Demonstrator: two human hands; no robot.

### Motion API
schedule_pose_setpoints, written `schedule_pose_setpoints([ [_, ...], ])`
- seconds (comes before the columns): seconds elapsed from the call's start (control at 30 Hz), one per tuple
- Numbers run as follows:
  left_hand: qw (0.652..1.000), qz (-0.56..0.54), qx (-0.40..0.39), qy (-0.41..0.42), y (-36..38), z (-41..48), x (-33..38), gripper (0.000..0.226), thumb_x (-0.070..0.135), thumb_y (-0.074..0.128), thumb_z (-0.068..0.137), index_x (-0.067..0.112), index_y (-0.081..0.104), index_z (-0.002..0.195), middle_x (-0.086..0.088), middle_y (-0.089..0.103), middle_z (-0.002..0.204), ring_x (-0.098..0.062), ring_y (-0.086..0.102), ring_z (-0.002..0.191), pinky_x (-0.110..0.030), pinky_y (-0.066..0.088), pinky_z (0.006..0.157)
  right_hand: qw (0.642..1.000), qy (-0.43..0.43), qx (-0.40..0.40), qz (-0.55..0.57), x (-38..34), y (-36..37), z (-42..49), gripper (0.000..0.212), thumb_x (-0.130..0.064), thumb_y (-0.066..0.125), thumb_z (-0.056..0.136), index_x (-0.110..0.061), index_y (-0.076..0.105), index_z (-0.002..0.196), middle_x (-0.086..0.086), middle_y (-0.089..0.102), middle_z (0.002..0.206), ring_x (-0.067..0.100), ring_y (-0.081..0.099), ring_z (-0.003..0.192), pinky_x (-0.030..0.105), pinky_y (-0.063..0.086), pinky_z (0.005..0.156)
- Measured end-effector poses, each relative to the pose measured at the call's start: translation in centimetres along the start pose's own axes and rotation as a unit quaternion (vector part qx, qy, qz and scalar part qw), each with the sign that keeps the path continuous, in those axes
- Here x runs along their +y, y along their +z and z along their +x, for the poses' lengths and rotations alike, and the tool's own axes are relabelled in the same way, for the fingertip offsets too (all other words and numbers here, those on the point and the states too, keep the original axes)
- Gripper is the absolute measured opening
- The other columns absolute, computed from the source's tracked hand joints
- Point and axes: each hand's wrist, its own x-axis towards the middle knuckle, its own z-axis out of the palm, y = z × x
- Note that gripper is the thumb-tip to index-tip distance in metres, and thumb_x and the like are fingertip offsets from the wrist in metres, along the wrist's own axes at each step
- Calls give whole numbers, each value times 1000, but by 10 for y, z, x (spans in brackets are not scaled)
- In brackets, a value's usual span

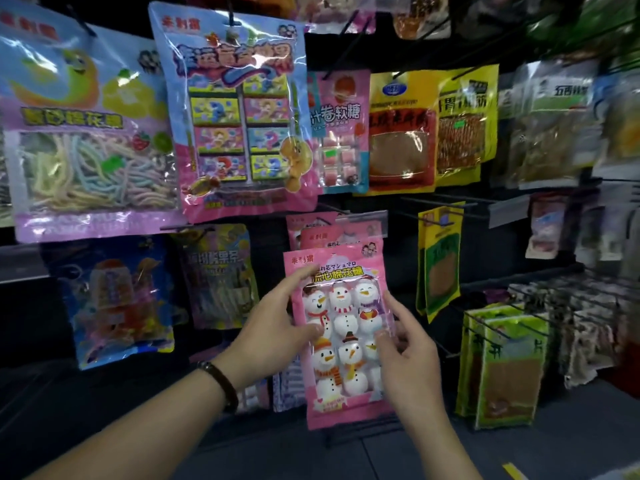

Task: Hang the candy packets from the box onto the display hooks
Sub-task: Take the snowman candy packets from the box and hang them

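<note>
**One packet in hand, two of the same kind already hung**

Nearest: left hand (pixel 277 317), dark wristband (pixel 221 379) at the wrist, pinching the left edge of a pink snowman packet (pixel 341 358). Thumb on the front film, index finger laid along the upper left edge, grip closed on the packet. Right hand (pixel 408 355) gripping the right edge the same way, thumb on the front, other fingers curled behind. Packet held upright, face out, in front of the lower row of the display.

Just behind and slightly higher: two matching pink packets (pixel 322 237) hanging one before the other, a clear price strip (pixel 363 220) across their tops. Hook itself mostly hidden. Held packet threaded on it or not: cannot tell. Going by the lower top edge, probably not yet.

Farther out: green packets (pixel 505 368) low right, a big blue-and-pink packet (pixel 239 109) above left, yellow packets (pixel 401 129) above right, all hanging.

No box in view, so no count of stock left. Judged progress: at least two up, a third mid-placement. Left to do: raise, thread onto the hook, let go, then more if the box holds any.
</note>
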Motion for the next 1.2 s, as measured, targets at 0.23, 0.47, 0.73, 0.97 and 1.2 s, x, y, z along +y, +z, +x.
schedule_pose_setpoints([
  [0.23,994,77,30,73,16,21,2,101,1,74,95,57,22,160,29,24,168,9,38,143,9,36,89,998,-45,34,13,7,1,16,73,-7,59,105,-69,49,142,-31,54,134,12,62,104,38,54,90],
  [0.47,991,93,43,88,24,23,4,100,6,75,96,56,20,162,33,27,166,33,28,132,12,27,94,995,-68,74,25,4,-1,19,70,-4,56,104,-61,53,144,-33,53,135,-21,52,120,11,46,89],
  [0.73,995,77,52,38,25,34,13,101,-2,71,96,51,19,164,57,46,116,-11,45,47,-42,57,49,997,-54,-7,-58,-6,-8,28,76,-13,57,108,-60,26,159,-29,40,139,-20,43,124,12,43,98],
  [0.97,990,118,76,31,30,48,8,106,0,75,93,39,11,168,12,23,173,-28,72,109,-9,54,65,991,-55,-79,-87,-12,-2,23,70,-28,60,107,-57,25,161,-23,12,172,-1,12,158,27,24,118],
  [1.2,968,223,112,36,26,67,-9,107,6,76,93,44,8,167,10,56,120,-10,58,97,-23,55,87,982,-58,-134,-123,-14,18,13,74,-34,60,107,-59,17,161,-24,6,173,4,3,162,39,21,130],
])
